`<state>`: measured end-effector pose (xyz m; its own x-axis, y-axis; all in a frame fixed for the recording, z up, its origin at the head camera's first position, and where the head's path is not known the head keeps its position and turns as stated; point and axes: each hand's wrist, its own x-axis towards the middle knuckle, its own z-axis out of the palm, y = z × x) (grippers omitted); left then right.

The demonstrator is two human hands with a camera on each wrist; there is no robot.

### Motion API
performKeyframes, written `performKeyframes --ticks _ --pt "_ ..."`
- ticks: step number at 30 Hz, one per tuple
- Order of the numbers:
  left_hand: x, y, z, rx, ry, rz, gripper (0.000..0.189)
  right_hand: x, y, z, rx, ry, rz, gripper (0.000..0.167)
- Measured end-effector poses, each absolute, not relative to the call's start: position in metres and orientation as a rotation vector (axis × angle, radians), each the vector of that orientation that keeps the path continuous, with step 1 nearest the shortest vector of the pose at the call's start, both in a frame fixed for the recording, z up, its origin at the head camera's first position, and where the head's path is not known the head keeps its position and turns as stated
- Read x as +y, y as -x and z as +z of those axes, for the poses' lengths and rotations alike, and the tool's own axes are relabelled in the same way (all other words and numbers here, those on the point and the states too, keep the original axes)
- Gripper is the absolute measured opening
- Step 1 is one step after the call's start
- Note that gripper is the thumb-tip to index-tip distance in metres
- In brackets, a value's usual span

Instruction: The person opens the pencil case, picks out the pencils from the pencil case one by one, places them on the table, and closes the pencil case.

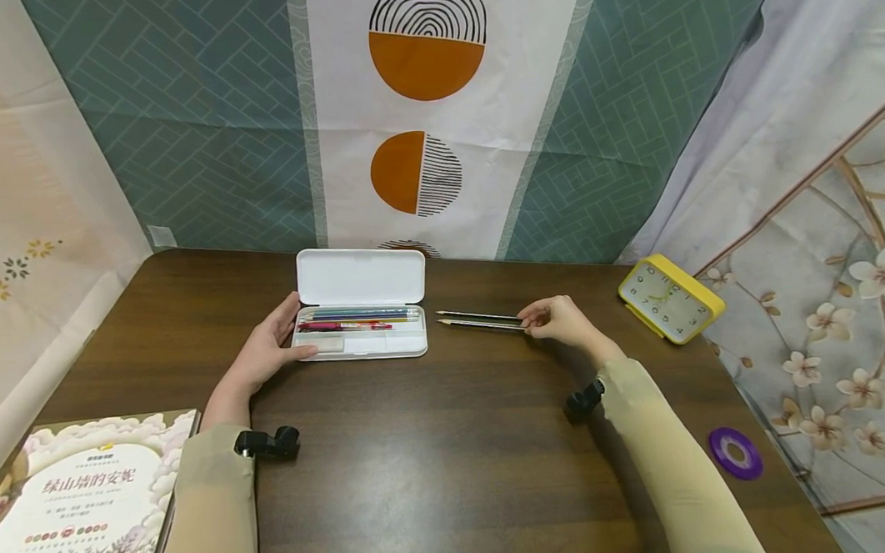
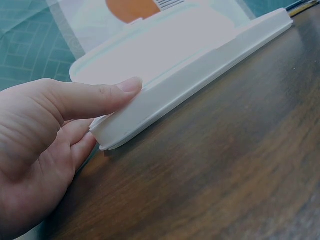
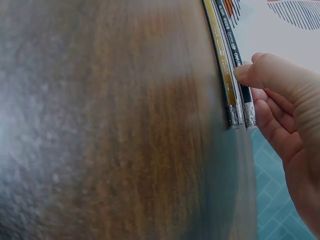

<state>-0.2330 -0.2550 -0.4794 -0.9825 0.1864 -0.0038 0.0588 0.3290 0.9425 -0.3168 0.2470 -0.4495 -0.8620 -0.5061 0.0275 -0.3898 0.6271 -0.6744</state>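
Note:
An open white pencil case lies on the table with its lid folded back; several pencils and pens lie inside. My left hand holds the case's left end, thumb over the front rim and fingers along the side, as the left wrist view shows up close. Right of the case, two pencils lie nearly parallel, sharpened tips pointing at it. My right hand pinches them near their eraser ends. In the right wrist view, the thumb touches a black pencil beside a gold one.
A yellow clock stands at the table's back right. The purple tape roll lies near the right edge. At the front left is a book. Patterned cloth hangs behind the brown table.

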Motion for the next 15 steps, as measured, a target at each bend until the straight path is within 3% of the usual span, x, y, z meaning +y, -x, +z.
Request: performKeyframes --ticks 15 --pt "-0.2572 0.2338 -0.4808 2.466 -0.219 1.724 0.105 0.2458 0.3165 -0.4519 2.681 0.754 -1.03 0.022"
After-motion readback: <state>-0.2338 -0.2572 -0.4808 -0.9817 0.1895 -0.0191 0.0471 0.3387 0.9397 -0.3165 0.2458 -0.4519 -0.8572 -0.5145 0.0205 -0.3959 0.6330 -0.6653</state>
